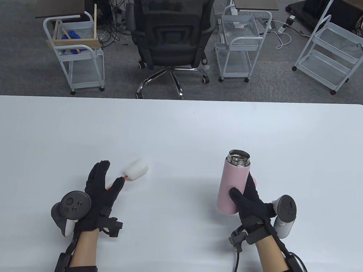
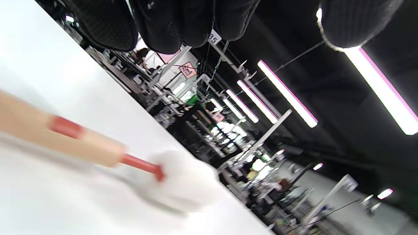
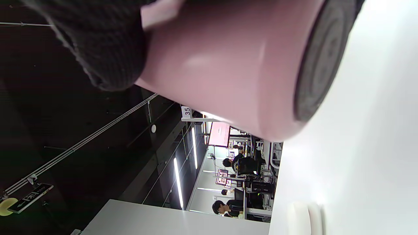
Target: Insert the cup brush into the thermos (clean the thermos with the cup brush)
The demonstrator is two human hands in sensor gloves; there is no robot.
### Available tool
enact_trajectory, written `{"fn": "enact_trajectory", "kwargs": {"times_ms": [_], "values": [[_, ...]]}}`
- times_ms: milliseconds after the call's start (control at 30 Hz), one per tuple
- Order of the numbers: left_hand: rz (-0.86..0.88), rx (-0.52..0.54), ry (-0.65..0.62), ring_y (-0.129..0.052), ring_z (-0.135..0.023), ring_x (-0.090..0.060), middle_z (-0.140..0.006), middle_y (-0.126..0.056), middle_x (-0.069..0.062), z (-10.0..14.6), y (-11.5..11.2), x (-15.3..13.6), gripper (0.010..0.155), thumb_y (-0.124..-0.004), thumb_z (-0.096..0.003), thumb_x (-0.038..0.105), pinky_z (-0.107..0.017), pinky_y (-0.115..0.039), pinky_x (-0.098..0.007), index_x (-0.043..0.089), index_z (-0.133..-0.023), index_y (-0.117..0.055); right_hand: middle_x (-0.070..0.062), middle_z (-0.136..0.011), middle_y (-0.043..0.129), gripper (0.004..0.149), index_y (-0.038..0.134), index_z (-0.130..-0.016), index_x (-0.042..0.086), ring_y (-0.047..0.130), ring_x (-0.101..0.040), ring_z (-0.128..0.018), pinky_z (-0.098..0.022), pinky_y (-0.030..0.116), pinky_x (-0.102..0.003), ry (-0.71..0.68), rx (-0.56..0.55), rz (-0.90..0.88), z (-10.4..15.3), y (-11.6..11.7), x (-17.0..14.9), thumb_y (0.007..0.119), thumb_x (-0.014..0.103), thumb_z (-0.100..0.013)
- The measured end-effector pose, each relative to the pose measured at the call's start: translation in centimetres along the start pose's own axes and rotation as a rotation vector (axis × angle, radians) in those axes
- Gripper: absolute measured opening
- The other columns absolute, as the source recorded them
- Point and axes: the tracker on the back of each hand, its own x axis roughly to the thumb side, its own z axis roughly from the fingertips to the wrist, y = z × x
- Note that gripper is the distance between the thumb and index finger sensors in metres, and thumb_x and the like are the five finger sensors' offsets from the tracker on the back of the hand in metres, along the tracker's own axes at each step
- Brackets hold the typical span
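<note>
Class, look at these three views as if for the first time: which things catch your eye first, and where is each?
The pink thermos stands out first, lid off with its steel mouth open, held in the right hand at the table's near right. Next is the cup brush with its white sponge head and red-and-wood handle, at the left hand on the near left. Behind the white table stands a black office chair.

Open-plan office: swivel chair (image 1: pixel 172 37), wire carts (image 1: pixel 240 43), floor cables (image 1: pixel 281 32).
</note>
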Motion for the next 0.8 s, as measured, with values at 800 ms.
{"fn": "enact_trajectory", "kwargs": {"times_ms": [800], "values": [[0.254, -0.357, -0.245, -0.061, -0.112, -0.048, -0.124, -0.043, -0.025, 3.3, -10.9, 8.1, 0.086, -0.067, -0.0633, 0.061, -0.072, -0.063, -0.065, 0.005, -0.119, -0.034, -0.020, -0.114, 0.033, 0.056, 0.030, -0.107, 0.017, 0.044, -0.059, -0.102, -0.070, 0.055, -0.066, 0.041, 0.253, -0.045, 0.7, 8.1, 0.1, 0.061, 0.041, -0.067]]}}
